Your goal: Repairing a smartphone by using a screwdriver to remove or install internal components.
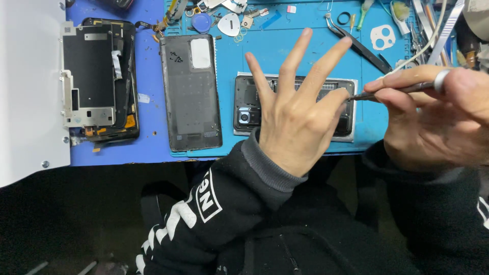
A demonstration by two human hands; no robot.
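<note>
Blue mat (305,46): a work mat covers the bench top, with the opened phone (294,107) lying on it lengthwise, back cover off, camera module toward the left end.
Opened phone: dark inner plate and a silver frame edge show; much of its middle is hidden behind the left hand.
Left hand (298,114): rests over the phone with fingers spread wide apart, 3 fingers pointing up and away, gripping nothing; the thumb side lies near the phone's right end, close to the tool tip.
Right hand (433,119): fingers closed together around a thin screwdriver (395,90), pinched between thumb and forefinger.
Screwdriver: dark shaft with a silver collar near the hand, held nearly level, tip pointing left and meeting the upper right part of the phone; whether the tip sits in a screw I cannot tell.
Back cover (191,91): a grey phone back lies inner side up just left of the opened phone, apart from it, with a pale rectangle near its top.
Second phone (99,79): another stripped handset with a metal shield plate lies at far left, partly on a white sheet (25,91).
Tweezers (359,46): black pair lies above the phone, on the mat.
Small parts: picks, a blue tag (201,23) and a white camera-cutout piece (382,36) sit along the top edge.
Sleeves: both arms wear black with white print.
</note>
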